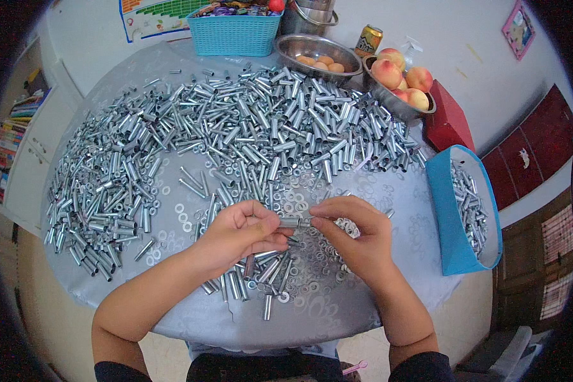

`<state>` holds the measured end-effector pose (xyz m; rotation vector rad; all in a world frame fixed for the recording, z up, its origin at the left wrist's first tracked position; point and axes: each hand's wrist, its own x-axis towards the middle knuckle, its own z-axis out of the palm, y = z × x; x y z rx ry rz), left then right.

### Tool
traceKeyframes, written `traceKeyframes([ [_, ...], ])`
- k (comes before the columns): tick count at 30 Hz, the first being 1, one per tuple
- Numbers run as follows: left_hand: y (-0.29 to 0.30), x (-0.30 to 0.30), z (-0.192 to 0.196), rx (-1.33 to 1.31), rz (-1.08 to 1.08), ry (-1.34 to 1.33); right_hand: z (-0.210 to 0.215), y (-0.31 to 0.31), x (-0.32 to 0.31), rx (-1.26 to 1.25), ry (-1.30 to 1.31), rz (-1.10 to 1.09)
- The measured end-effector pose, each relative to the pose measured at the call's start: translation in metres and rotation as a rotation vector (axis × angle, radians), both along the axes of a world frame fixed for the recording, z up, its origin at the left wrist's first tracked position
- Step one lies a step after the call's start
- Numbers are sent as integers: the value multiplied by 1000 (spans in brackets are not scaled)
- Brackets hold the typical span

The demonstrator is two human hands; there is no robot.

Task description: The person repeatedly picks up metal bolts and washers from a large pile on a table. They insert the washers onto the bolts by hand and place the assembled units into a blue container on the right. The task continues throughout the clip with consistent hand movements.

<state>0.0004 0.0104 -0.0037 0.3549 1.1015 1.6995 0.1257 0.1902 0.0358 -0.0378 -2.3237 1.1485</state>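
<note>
Over the near middle of the table, my left hand [245,230] is closed around a silver sleeve anchor bolt [291,223] that points to the right. My right hand [356,232] pinches its right end between thumb and fingertips; whether a nut or washer sits in that pinch is too small to tell. Flat washers [296,205] lie just beyond and beneath the hands. A small heap of metal sleeves and bolts [235,285] rests on the cloth below my left hand. Farther back spreads a big pile of loose metal sleeves [254,118], with bolts and nuts mixed in.
A blue fabric bin [449,216] of metal parts stands at the right edge. At the back are a blue basket [235,37], a steel bowl [286,54] of eggs, a bowl of peaches [420,79], a can [368,40] and a red box [449,121]. A silvery cloth [191,312] covers the table.
</note>
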Motion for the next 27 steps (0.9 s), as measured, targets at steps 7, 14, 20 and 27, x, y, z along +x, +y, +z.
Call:
traceKeyframes([
  [7, 2, 0, -4, 55, 15, -27, 2, -3, 4, 75, -21, 8],
  [14, 1, -2, -10, 96, 22, -53, 0, -6, 1, 237, 110, 26],
  [20, 1, -3, -6, 64, -19, -27, -2, -1, 3, 86, 8, 98],
  [27, 1, -7, -11, 92, -17, -111, 3, -6, 1, -40, -87, 75],
])
